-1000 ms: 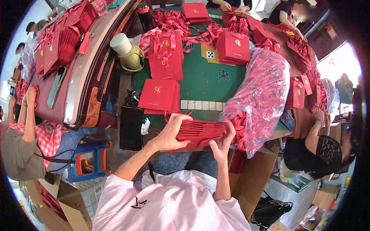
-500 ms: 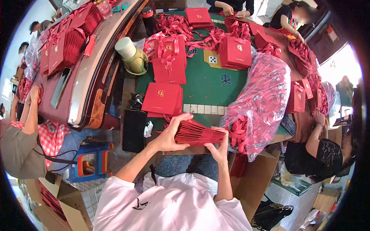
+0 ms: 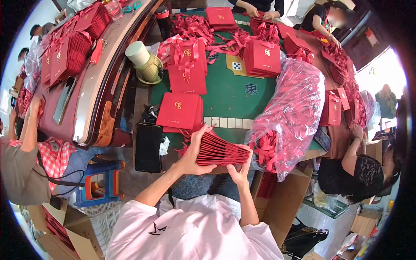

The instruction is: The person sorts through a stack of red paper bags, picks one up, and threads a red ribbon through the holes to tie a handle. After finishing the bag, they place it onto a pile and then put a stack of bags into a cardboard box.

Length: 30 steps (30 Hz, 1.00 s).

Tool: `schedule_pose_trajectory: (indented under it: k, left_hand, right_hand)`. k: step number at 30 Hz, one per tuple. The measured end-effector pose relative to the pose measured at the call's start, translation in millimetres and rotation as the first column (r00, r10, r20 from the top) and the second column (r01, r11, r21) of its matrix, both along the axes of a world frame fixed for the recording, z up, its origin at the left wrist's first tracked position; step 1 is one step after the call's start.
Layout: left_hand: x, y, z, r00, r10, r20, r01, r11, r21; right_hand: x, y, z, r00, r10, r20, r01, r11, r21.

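Between my two hands is a stack of red paper bags, edges facing up, fanned wider at the left end. My left hand grips the left end, thumb side over the top and fingers along the lower side. My right hand clasps the narrower right end, thumb pressed at the near edge. Just beyond, a flat pile of red bags with gold lettering lies on the green table. To the right of my hands is a clear plastic sack with red ribbons showing at its mouth.
More ribboned bags and a bag stack lie farther back. A green thermos stands at the table's left edge, above a black pouch. An open cardboard box sits below right. Several people work around the tables.
The bag stack in my hands has tilted and shifted slightly, with its folded edges showing more openly. Both hands keep hold. The whole view has moved slightly left.
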State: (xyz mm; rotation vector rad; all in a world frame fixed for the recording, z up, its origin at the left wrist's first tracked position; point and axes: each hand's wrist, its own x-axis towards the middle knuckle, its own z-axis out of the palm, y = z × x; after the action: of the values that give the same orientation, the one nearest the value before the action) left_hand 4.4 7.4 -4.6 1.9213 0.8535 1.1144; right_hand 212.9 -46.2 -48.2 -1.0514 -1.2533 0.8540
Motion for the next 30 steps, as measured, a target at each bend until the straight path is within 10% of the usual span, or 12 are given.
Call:
schedule_pose_trajectory:
  k: [13,30]
  left_hand:
    - [-3.1,5.2,1.2,0.995,-0.028,-0.098,0.026,0.999,-0.023]
    - [-7.2,2.0,-6.1,0.991,-0.112,-0.071,0.102,0.987,-0.124]
  right_hand:
    - [-4.6,2.2,3.9,0.989,-0.021,-0.147,0.012,0.998,-0.061]
    - [3.8,3.1,-31.0,0.996,-0.036,0.084,0.039,0.998,-0.046]
